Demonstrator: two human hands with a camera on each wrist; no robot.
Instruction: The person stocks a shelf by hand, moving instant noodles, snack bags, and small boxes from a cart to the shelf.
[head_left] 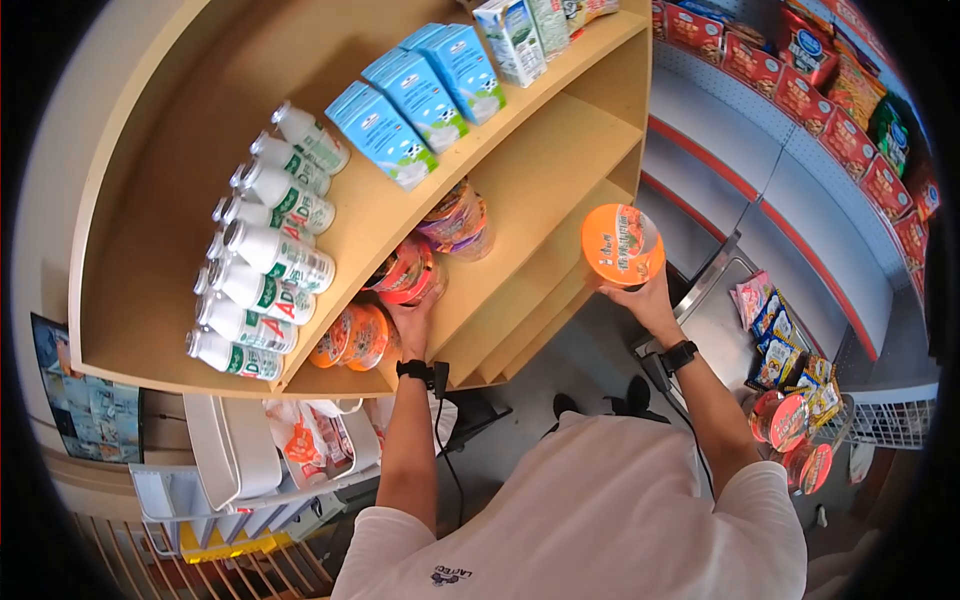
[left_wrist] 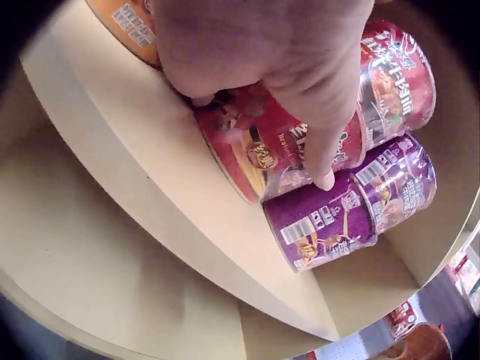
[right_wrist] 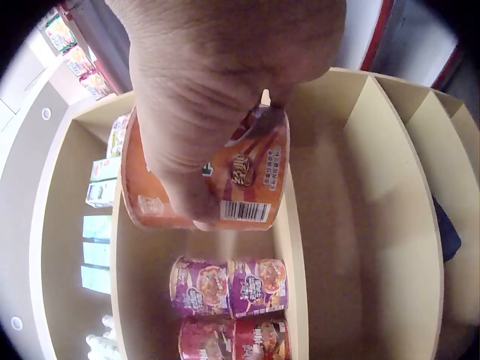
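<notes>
My right hand point(head_left: 650, 308) holds an orange instant noodle tub point(head_left: 622, 245) in the air, to the right of the wooden shelf unit point(head_left: 545, 150). In the right wrist view its fingers wrap the tub's side, near the barcode. On the shelf below the drinks, my left hand point(head_left: 412, 325) grips a red noodle tub point(left_wrist: 244, 142), thumb and fingers on either side of it. Another red tub point(left_wrist: 397, 82) stands behind that one. Purple noodle tubs point(left_wrist: 322, 221) stand beside the red ones on one side, and orange tubs point(head_left: 355, 335) on the other.
White drink bottles point(head_left: 270, 260) and blue milk cartons point(head_left: 385, 130) line the shelf above. At right, a metal cart point(head_left: 715, 310) carries snack packets point(head_left: 780, 345) and red-lidded noodle tubs point(head_left: 785, 420). White bins point(head_left: 235, 450) stand at lower left.
</notes>
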